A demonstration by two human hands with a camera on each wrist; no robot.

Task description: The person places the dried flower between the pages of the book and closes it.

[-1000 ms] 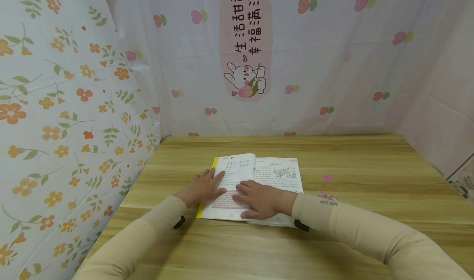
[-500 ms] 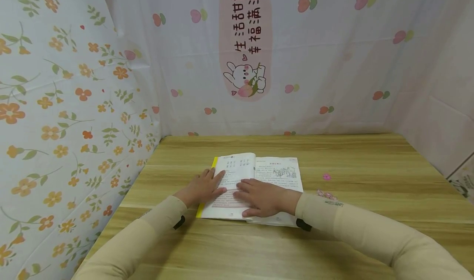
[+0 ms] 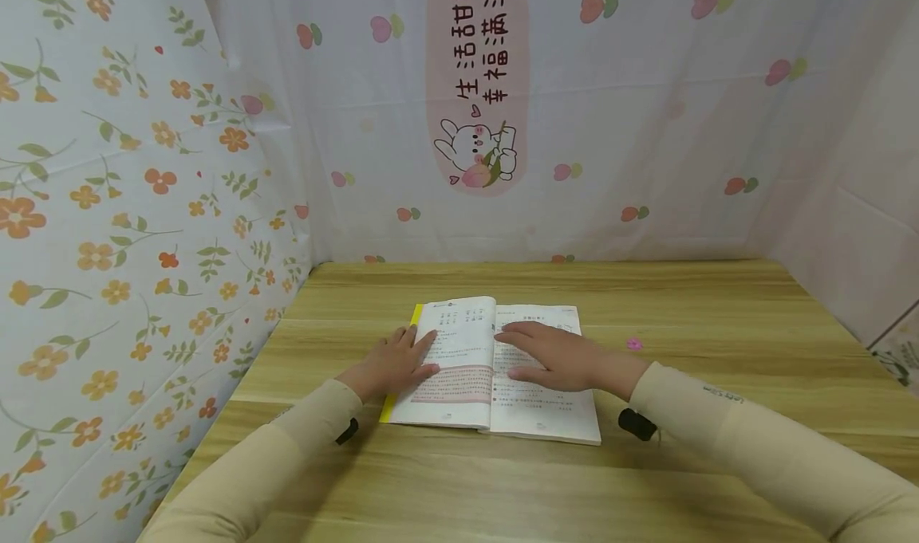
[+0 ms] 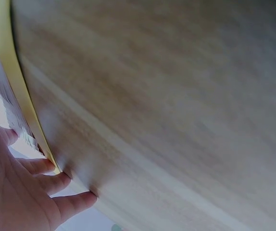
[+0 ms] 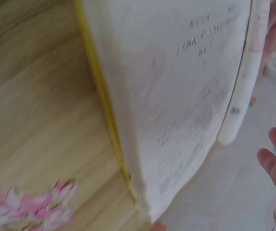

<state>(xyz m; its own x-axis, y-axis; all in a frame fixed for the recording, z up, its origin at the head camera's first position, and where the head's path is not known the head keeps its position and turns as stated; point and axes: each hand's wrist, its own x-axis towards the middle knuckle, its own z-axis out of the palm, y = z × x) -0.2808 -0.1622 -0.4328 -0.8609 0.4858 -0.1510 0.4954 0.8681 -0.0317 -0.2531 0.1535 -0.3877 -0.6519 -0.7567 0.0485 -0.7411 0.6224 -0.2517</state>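
Since a second ago, the right hand [image 3: 567,360] has slid from the left page onto the right page of the open book [image 3: 495,367], fingers flat. Left hand [image 3: 391,363] lies spread on the left page. Book lies mid-table [image 3: 718,320], pink sticker [image 3: 633,344] beyond.

Both arms reach forward in beige sleeves, a dark band at each wrist. The left hand [image 3: 393,363] lies palm down, fingers straight and slightly spread. The right hand [image 3: 563,358] lies flat too, fingers extended and pointing left, thumb tucked alongside.
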